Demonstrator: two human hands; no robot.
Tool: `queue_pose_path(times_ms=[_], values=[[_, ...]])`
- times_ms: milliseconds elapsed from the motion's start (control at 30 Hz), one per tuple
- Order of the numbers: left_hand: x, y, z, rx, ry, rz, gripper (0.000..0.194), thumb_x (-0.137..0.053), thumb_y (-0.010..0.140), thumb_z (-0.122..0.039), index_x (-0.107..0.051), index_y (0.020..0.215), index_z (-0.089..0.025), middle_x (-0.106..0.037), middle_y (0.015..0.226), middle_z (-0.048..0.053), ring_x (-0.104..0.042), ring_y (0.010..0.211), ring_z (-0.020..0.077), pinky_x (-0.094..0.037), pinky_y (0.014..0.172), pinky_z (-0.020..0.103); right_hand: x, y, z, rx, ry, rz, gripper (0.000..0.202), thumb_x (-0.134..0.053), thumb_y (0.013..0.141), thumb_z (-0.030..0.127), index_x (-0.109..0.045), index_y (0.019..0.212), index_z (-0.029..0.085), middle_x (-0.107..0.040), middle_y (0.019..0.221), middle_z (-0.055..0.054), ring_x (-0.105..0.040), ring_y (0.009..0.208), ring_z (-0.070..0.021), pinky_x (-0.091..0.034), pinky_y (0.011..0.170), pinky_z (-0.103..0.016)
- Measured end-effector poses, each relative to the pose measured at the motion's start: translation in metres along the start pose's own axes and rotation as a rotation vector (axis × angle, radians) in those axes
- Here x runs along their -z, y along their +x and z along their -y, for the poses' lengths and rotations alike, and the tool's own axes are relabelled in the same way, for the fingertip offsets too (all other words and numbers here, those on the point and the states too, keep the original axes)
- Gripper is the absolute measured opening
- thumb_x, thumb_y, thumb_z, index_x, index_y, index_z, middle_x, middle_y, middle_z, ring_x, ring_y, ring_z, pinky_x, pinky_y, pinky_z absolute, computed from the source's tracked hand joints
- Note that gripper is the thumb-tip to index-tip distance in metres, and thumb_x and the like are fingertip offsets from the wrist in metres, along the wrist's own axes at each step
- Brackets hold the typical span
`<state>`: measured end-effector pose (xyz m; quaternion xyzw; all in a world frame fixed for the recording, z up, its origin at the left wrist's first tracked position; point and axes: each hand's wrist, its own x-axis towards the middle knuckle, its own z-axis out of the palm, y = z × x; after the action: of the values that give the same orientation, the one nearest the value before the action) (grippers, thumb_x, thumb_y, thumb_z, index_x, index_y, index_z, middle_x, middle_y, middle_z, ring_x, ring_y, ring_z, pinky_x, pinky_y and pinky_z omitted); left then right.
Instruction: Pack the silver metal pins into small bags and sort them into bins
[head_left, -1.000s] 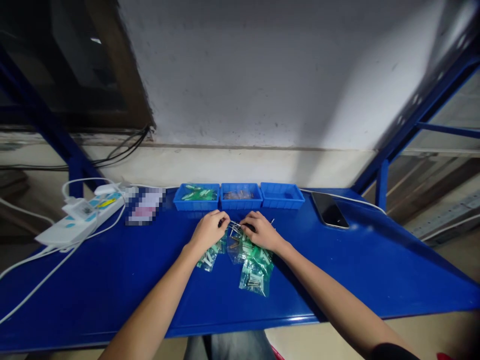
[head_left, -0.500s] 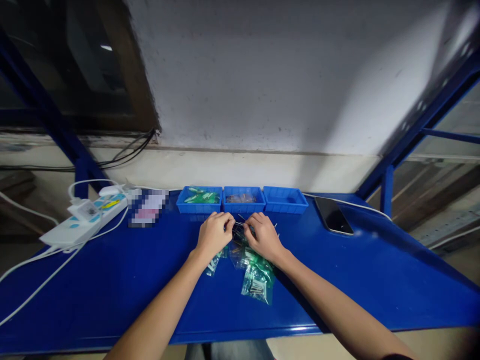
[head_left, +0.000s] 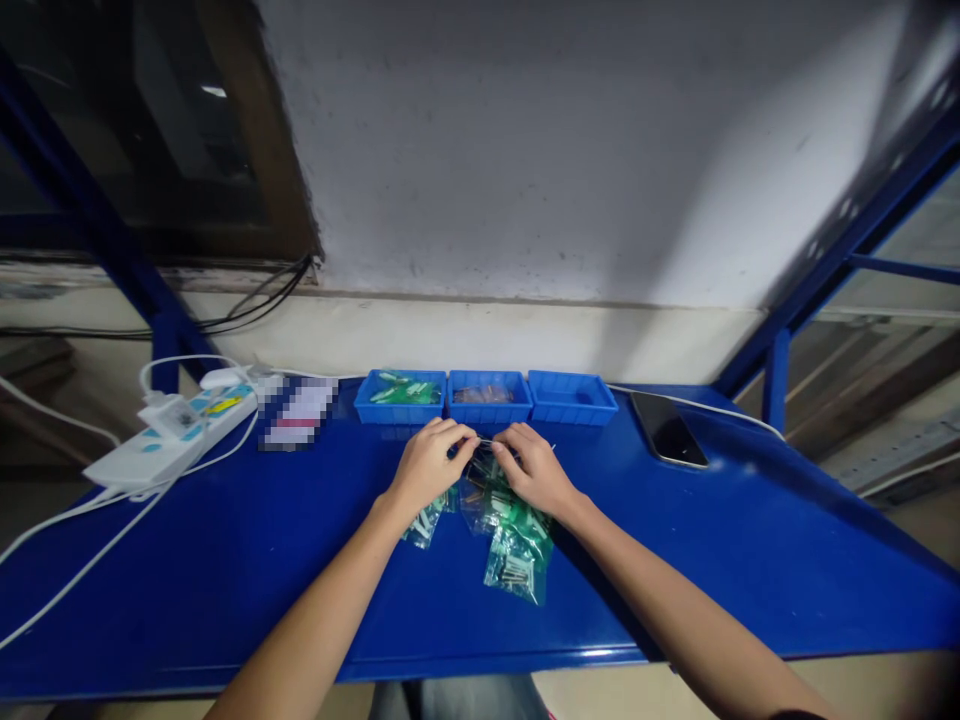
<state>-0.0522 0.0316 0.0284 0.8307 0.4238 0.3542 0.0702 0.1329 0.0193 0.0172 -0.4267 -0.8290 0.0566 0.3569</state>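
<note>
My left hand (head_left: pixel 433 462) and my right hand (head_left: pixel 534 470) meet over the middle of the table, fingertips closed in a pinch. A thin, shiny metal rod (head_left: pixel 486 441) runs between them, with an end at each hand; its exact kind is too small to tell. Below the right hand lie green plastic packets (head_left: pixel 519 514) with white pieces inside. Nearer to me is a clear packet (head_left: pixel 516 573) holding several screw-like pins. Another small packet (head_left: pixel 424 524) with white pieces shows beside my left wrist. Part of the pile is hidden under the hands.
Behind the hands stand a blue bin (head_left: pixel 367 408) of green packets, a blue bin (head_left: pixel 489 412) of clear packets, and a third blue bin (head_left: pixel 574 410). A phone (head_left: pixel 669 430) lies at the right. A power strip (head_left: pixel 142 458) with white cables occupies the left side.
My fingertips have come a little closer together around the thin rod, and its angle looks flatter. The packets stay in place.
</note>
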Motion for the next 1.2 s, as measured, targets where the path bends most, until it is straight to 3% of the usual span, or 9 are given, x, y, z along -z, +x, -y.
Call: queue_pose_path(times_ms=[100, 300, 467, 533, 667, 767, 867, 1033, 1200], values=[[0.000, 0.000, -0.001, 0.025, 0.005, -0.002, 0.021, -0.045, 0.088, -0.029, -0.060, 0.074, -0.020, -0.063, 0.073, 0.000, -0.054, 0.069, 0.0144, -0.039, 0.075, 0.029, 0.001, 0.000, 0.002, 0.021, -0.057, 0.015, 0.021, -0.037, 0.092, 0.025, -0.055, 0.084, 0.017, -0.056, 0.077, -0.005, -0.049, 0.074, -0.0171, -0.037, 0.069, -0.028], [-0.001, -0.002, -0.006, 0.047, 0.012, 0.057, 0.032, -0.039, 0.091, -0.032, -0.055, 0.065, -0.020, -0.058, 0.061, 0.000, -0.050, 0.065, 0.0147, -0.037, 0.063, 0.024, -0.001, 0.000, 0.002, -0.026, -0.156, -0.007, 0.033, -0.031, 0.095, 0.028, -0.045, 0.066, 0.019, -0.051, 0.065, -0.002, -0.045, 0.063, -0.0148, -0.034, 0.065, -0.027], [-0.004, -0.003, -0.007, 0.074, 0.074, 0.053, 0.035, -0.038, 0.091, -0.034, -0.052, 0.062, -0.020, -0.054, 0.057, -0.001, -0.051, 0.064, 0.0152, -0.036, 0.061, 0.024, -0.002, -0.001, 0.004, -0.050, -0.185, -0.049, 0.035, -0.030, 0.095, 0.029, -0.040, 0.062, 0.020, -0.048, 0.060, -0.001, -0.043, 0.060, -0.0143, -0.031, 0.062, -0.026], [-0.004, -0.003, -0.005, 0.105, 0.075, 0.058, 0.032, -0.038, 0.091, -0.034, -0.055, 0.067, -0.021, -0.056, 0.059, -0.001, -0.053, 0.065, 0.0155, -0.037, 0.061, 0.024, -0.002, -0.002, 0.005, -0.066, -0.171, -0.059, 0.036, -0.029, 0.095, 0.029, -0.040, 0.062, 0.020, -0.047, 0.059, -0.001, -0.043, 0.058, -0.0138, -0.031, 0.061, -0.026], [-0.001, -0.003, -0.005, 0.113, -0.039, 0.047, 0.017, -0.045, 0.088, -0.033, -0.058, 0.096, -0.026, -0.063, 0.076, -0.001, -0.059, 0.074, 0.0155, -0.042, 0.065, 0.024, -0.003, -0.002, 0.005, -0.096, -0.081, -0.066, 0.036, -0.029, 0.095, 0.029, -0.039, 0.062, 0.020, -0.046, 0.059, 0.000, -0.043, 0.057, -0.0131, -0.031, 0.059, -0.025], [0.002, -0.003, -0.010, 0.079, -0.059, 0.029, 0.014, -0.046, 0.087, -0.029, -0.058, 0.094, -0.026, -0.064, 0.082, 0.000, -0.059, 0.079, 0.0158, -0.044, 0.071, 0.025, -0.003, -0.003, 0.006, -0.125, -0.002, -0.064, 0.038, -0.028, 0.095, 0.032, -0.038, 0.061, 0.020, -0.045, 0.057, 0.001, -0.044, 0.056, -0.0124, -0.031, 0.057, -0.024], [0.005, -0.004, -0.014, 0.093, -0.014, 0.054, 0.016, -0.040, 0.090, -0.027, -0.056, 0.090, -0.025, -0.063, 0.081, 0.000, -0.059, 0.076, 0.0163, -0.043, 0.068, 0.025, -0.002, -0.004, 0.008, -0.162, 0.042, -0.059, 0.035, -0.031, 0.094, 0.033, -0.045, 0.065, 0.019, -0.049, 0.059, 0.001, -0.047, 0.057, -0.0124, -0.033, 0.056, -0.024], [0.008, -0.004, -0.014, 0.110, -0.007, 0.059, 0.022, -0.033, 0.092, -0.029, -0.054, 0.086, -0.023, -0.062, 0.078, 0.001, -0.059, 0.073, 0.0165, -0.041, 0.063, 0.024, 0.003, -0.004, 0.010, -0.163, 0.060, -0.109, 0.020, -0.042, 0.090, 0.033, -0.054, 0.097, 0.019, -0.057, 0.066, 0.000, -0.054, 0.063, -0.0136, -0.037, 0.060, -0.023], [0.005, -0.004, -0.010, 0.141, -0.070, 0.058, 0.026, -0.030, 0.094, -0.032, -0.052, 0.086, -0.022, -0.062, 0.075, 0.001, -0.060, 0.070, 0.0161, -0.041, 0.063, 0.025, 0.005, -0.006, 0.009, -0.076, -0.010, -0.125, 0.023, -0.039, 0.091, 0.029, -0.057, 0.082, 0.019, -0.060, 0.068, -0.003, -0.056, 0.064, -0.0144, -0.039, 0.063, -0.025]])
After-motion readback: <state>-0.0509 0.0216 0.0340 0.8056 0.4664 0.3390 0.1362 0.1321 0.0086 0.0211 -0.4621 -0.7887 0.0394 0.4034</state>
